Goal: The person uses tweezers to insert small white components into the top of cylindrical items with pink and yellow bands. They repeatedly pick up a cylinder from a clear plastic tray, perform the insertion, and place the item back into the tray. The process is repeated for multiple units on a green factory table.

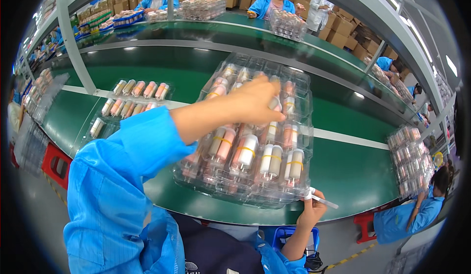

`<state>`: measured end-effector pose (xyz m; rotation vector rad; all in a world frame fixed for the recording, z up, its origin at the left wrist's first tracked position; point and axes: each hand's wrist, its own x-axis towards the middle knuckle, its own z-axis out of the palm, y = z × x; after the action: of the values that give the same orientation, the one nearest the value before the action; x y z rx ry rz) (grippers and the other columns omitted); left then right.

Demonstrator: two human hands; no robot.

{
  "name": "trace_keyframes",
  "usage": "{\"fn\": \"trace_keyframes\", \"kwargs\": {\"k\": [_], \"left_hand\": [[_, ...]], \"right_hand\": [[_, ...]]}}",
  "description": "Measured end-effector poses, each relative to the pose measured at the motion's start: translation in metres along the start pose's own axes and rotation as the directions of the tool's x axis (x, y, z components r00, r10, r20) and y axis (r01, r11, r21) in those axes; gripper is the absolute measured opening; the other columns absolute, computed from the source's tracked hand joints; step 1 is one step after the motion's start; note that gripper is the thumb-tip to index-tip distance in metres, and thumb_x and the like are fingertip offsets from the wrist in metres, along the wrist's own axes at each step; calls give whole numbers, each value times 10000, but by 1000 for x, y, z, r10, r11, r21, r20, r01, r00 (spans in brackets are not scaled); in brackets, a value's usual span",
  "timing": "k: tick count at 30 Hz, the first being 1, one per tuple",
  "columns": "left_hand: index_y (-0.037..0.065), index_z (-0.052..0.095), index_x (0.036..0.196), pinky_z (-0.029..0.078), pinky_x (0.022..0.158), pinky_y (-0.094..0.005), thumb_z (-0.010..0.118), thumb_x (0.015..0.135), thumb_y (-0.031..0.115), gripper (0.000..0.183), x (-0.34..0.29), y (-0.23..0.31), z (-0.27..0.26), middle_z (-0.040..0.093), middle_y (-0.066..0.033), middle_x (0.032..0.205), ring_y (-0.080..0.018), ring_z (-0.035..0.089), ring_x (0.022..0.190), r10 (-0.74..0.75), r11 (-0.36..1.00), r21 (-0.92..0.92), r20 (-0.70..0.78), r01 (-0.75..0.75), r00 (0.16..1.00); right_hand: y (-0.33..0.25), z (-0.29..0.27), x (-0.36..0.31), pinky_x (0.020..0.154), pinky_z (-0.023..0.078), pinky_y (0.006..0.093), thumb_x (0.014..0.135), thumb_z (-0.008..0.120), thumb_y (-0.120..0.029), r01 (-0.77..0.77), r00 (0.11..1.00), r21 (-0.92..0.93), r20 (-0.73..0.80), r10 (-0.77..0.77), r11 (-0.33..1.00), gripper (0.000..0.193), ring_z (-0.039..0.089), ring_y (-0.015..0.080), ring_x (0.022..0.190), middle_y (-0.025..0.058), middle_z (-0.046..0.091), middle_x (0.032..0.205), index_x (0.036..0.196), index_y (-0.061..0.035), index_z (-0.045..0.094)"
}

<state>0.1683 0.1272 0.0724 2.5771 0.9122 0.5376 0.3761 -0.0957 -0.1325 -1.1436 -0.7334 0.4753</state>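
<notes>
Trays (305,119), clear and stacked, sit directly under my left hand (257,101), their pockets filled with banded cylinders (248,151) in white, pink and grey. From my remote seat I see that hand half curled over the far part of the stack, thumb apart from the bent fingers; it is blurred and covers what lies beneath, so I cannot tell whether it has hold of a cylinder. On the near side of that grip several pairs show plainly, each wrapped by a yellow band (295,163). My right hand (314,212) is closed in a pinch on a slim white piece (331,205), just beside the stack's near right corner. Left of the left hand, well apart from it, cylinder rows (139,88) lie in clear holders on the green belt (351,176). Well to the right of both hands is another filled stack (409,161). Below the right hand I see a blue bin (314,237), and across from the left hand, a co-worker in blue (265,6).
</notes>
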Motion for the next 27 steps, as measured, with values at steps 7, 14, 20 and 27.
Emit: {"fn": "trace_keyframes", "kwargs": {"k": [7, 14, 20, 27], "left_hand": [[-28, 519, 1134, 408, 946, -486, 665, 831, 357, 511, 25, 9, 51, 442, -226, 1152, -408, 501, 1076, 59, 994, 97, -78, -51, 995], [-33, 459, 1216, 406, 948, -467, 708, 774, 348, 635, 25, 2, 40, 447, -211, 1200, -387, 487, 1127, 137, 990, -28, 116, -135, 984], [-71, 437, 1273, 402, 1001, -417, 818, 622, 445, 914, 33, -4, 40, 399, -313, 1331, -360, 448, 1238, 71, 993, 97, 31, -74, 997], [-70, 498, 1219, 363, 970, -486, 776, 648, 522, 869, 19, 5, 54, 402, -293, 1354, -356, 452, 1208, 101, 988, 117, 4, -100, 995]], "right_hand": [[-1, -1, -1, 719, 514, 256, 840, 663, 5, -5, 1000, -11, -16, 5, 1000, 168, 621, 142, 757, 103, 648, 855, 990, 48, 601], [-2, -1, 1, 725, 504, 247, 848, 643, 13, -3, 1000, -19, -15, 3, 1000, 154, 612, 131, 775, 94, 645, 875, 991, 53, 601], [3, -4, 2, 763, 498, 262, 847, 630, 17, 24, 1000, -56, 0, -24, 998, 156, 608, 145, 819, 109, 636, 914, 991, 56, 582], [4, -5, 2, 793, 468, 278, 861, 600, -29, 52, 997, -119, 68, -44, 992, 169, 589, 155, 858, 105, 621, 940, 1006, 51, 568]]}}
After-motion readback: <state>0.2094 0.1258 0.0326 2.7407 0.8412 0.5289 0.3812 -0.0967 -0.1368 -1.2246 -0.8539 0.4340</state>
